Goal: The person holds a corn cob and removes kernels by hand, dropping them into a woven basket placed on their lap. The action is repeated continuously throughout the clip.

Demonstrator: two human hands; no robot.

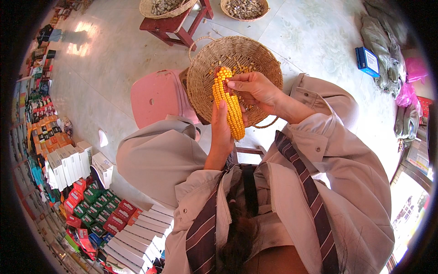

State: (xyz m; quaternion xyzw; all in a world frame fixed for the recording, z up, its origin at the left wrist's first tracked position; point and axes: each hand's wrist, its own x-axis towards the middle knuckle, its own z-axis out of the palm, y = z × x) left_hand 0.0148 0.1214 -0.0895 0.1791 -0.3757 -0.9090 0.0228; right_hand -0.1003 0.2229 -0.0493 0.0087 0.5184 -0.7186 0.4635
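An ear of yellow corn (233, 111) is held upright at a tilt in my left hand (221, 128), whose thumb lies along its near side. Near the upper end a patch of kernels is gone and the reddish cob shows. The thumb and fingers of my right hand (255, 89) touch the ear at that patch; whether a kernel is between them I cannot tell. Beneath both hands stands a round woven basket (202, 73) with two rope handles. Loose corn kernels (244, 65) are scattered over its bottom.
A pink plastic stool (155, 97) stands left of the basket. Beyond it, a dark red wooden stool (164, 27) carries a basket (149, 13), with another basket (244, 17) on the floor. Stacked boxes (102, 209) line the left. A blue box (367, 62) and bags are at right.
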